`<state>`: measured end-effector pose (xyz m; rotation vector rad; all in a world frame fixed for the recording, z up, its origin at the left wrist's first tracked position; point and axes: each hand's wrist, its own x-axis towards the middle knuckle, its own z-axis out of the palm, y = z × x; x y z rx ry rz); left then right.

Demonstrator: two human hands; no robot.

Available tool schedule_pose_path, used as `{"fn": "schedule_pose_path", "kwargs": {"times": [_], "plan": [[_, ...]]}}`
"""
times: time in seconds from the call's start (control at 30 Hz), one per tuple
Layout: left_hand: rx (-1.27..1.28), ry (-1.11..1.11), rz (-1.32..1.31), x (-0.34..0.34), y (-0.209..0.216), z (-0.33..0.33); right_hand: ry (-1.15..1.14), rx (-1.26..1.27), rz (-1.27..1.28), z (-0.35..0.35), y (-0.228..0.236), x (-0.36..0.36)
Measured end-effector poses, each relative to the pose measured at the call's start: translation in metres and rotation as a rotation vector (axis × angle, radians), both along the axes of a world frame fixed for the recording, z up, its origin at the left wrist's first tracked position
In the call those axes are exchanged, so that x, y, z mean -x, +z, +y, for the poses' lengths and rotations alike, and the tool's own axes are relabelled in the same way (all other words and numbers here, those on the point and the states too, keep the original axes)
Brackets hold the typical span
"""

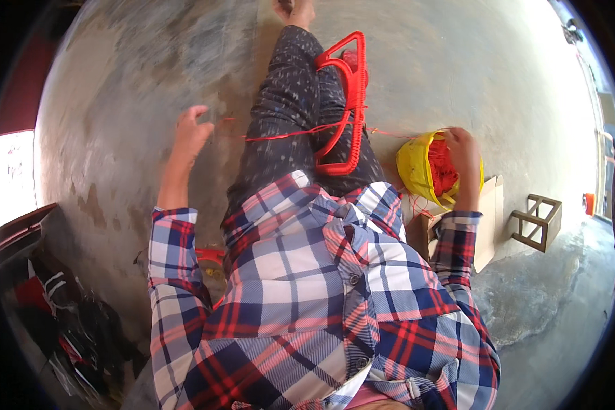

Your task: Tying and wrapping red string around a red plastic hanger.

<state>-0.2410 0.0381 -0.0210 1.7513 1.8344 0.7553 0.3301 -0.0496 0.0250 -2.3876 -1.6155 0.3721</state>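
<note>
A red plastic frame (354,102), long and roughly triangular with a ridged edge, rests across my dark patterned trousers. Thin red cord (290,134) crosses my legs at the frame and runs right toward a yellow pail-like container (410,164). More red cord (442,167) is bundled inside it. Above the container's right rim is my right hand (463,152), fingers bent down over the bundle; what they grip is hidden. Left of my legs, my left hand (193,137) is raised with fingers curled and a gap between thumb and forefinger. A short piece of red strand (229,119) shows near its fingertips.
Brown cardboard (486,222) lies beside the yellow container, with a small frame-like stool (538,222) farther right. A red item (210,255) lies by my left hip. Dark bags or cloth (75,321) are heaped at the lower left on the concrete floor (150,55).
</note>
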Motion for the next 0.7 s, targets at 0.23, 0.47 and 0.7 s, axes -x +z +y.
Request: {"fn": "schedule_pose_path", "kwargs": {"times": [0.23,0.47,0.7], "plan": [[-0.184,-0.538,-0.038,-0.148,0.073,-0.006,0.001,0.012,0.876,0.032,0.003,0.12],[-0.095,-0.752,0.129,-0.203,0.062,-0.024,0.138,0.016,0.9,0.033,0.011,0.159],[-0.055,-0.757,-0.099,-0.198,0.065,-0.037,0.007,-0.038,1.163,0.026,0.023,0.148]]}}
